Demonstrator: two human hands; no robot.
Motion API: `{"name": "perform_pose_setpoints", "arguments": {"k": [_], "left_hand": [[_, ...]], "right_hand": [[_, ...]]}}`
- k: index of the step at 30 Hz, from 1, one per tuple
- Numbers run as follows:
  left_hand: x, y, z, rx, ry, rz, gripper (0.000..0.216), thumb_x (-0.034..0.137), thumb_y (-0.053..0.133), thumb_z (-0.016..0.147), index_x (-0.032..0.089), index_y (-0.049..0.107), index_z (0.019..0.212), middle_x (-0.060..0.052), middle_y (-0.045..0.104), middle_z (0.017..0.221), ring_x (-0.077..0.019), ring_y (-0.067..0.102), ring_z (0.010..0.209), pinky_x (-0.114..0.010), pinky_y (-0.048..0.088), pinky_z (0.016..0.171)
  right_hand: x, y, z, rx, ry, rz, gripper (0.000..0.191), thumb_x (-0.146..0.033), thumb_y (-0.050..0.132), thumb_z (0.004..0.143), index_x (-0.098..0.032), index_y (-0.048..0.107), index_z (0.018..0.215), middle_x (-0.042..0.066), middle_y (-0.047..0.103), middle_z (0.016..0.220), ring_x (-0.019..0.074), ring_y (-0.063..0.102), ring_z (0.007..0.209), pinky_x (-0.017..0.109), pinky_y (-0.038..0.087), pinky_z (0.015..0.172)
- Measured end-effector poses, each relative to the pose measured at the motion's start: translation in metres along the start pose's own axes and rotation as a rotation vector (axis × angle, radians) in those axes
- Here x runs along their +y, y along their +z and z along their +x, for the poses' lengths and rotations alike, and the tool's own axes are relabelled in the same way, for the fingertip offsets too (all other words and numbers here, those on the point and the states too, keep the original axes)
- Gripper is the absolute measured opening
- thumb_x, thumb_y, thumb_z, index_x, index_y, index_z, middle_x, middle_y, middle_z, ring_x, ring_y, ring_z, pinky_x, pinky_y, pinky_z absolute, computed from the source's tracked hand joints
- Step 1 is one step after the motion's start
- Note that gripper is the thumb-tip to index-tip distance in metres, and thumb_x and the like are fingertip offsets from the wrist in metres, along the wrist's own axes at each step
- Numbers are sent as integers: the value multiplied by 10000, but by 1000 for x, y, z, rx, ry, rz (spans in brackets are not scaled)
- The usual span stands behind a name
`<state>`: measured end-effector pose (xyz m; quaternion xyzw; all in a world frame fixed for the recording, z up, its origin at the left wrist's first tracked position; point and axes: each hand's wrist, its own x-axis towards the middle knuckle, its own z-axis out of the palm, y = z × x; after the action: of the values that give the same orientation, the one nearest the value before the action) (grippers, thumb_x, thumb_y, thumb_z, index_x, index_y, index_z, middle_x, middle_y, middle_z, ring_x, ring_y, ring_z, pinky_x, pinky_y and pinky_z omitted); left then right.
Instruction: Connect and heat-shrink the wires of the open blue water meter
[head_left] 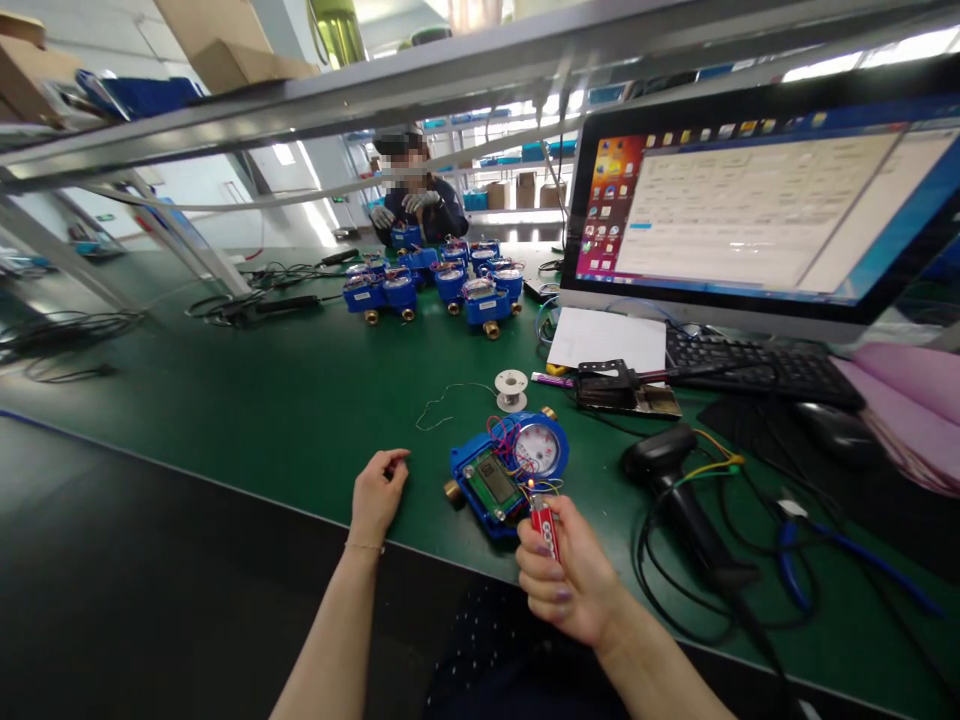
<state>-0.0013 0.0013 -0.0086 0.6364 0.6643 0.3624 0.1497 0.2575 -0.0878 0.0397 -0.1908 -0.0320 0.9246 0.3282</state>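
— What do you have on the right hand (570, 575)?

— I see it curled tight around a red lighter (545, 530), fingers wrapped on the body, thumb up near the top. The forearm comes in from the lower right, wrist bent so the lighter stands nearly upright. A small flame shows at its tip, just at the near edge of the blue water meter (510, 470), by the loose red and yellow wires there.

— And the left hand (377, 490)?

— I read it as loosely closed, fingertips pressed to the thumb, resting on the green bench (262, 400) well left of the meter and gripping nothing I can make out. The arm runs straight up from the bottom edge.

— Where does the meter sit?

— It lies flat on the bench between both hands, dial up, green display board exposed. Just behind the meter stands a small solder spool (511, 388) with a thin wire trailing left. To the right of the meter lies a black barcode scanner (664, 465). Far behind the meter, more blue meters (442, 285) cluster before a seated person with gloved hands.
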Motion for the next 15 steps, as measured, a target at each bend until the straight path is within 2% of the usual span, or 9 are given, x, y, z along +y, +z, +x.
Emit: {"name": "perform_pose_setpoints", "arguments": {"k": [15], "left_hand": [[0, 1, 0, 2, -20, -6, 308, 374, 439, 758, 173, 623, 901, -33, 611, 817, -170, 542, 722, -278, 422, 688]], "right_hand": [[-1, -2, -3, -8, -48, 39, 585, -536, 87, 852, -177, 341, 466, -64, 208, 342, 42, 136, 259, 135, 119, 255]]}}
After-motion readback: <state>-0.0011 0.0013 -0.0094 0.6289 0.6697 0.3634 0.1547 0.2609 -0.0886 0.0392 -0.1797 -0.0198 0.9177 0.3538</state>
